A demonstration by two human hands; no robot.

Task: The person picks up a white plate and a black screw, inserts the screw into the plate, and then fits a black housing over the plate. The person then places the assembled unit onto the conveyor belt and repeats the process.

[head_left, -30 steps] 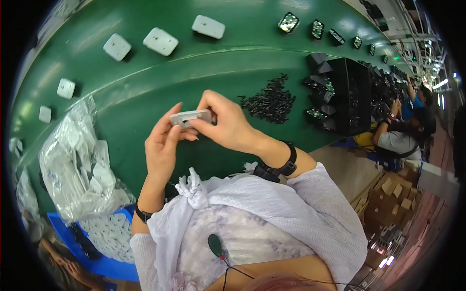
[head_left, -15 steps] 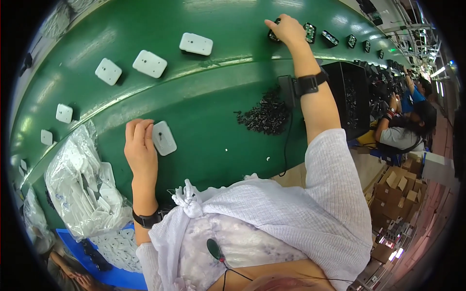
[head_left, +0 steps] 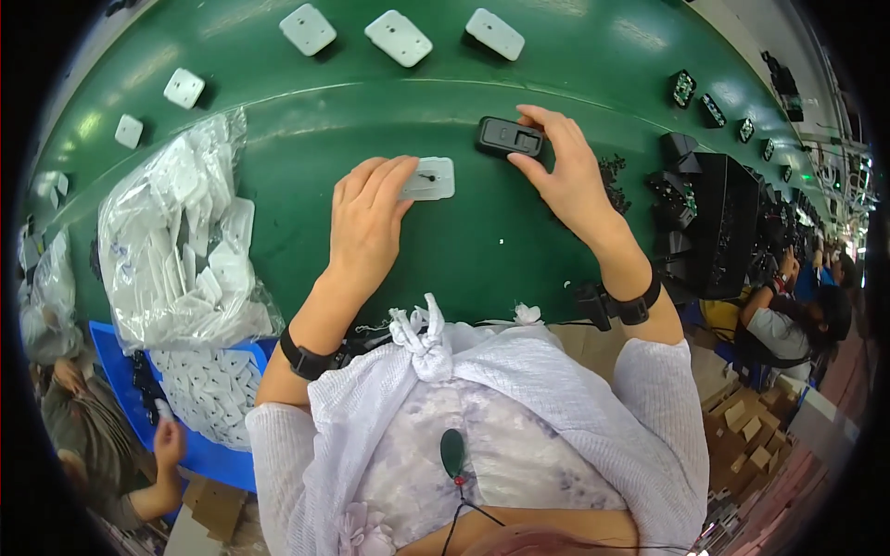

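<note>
My right hand (head_left: 573, 176) grips a black rectangular plastic housing (head_left: 510, 137) between thumb and fingers, above the green bench. Its dark outer face, with a recessed slot, is turned up. To its left my left hand (head_left: 369, 218) has its fingers on a white plastic cover plate (head_left: 432, 179). A small dark part lies on the middle of that plate. The thumb side of the left hand is partly hidden, and the plate's left end is under the fingers.
White assembled units (head_left: 399, 39) stand in a row on the far strip, with black housings showing green circuit boards (head_left: 683, 89) to the right. A clear bag of white covers (head_left: 176, 241) lies left, above a blue bin (head_left: 218, 463). Small black parts (head_left: 614, 185) and a black box (head_left: 721, 222) are right.
My right hand has come back from the far strip toward me with a black housing. My left hand has shifted with the white plate, which is now turned sideways.
</note>
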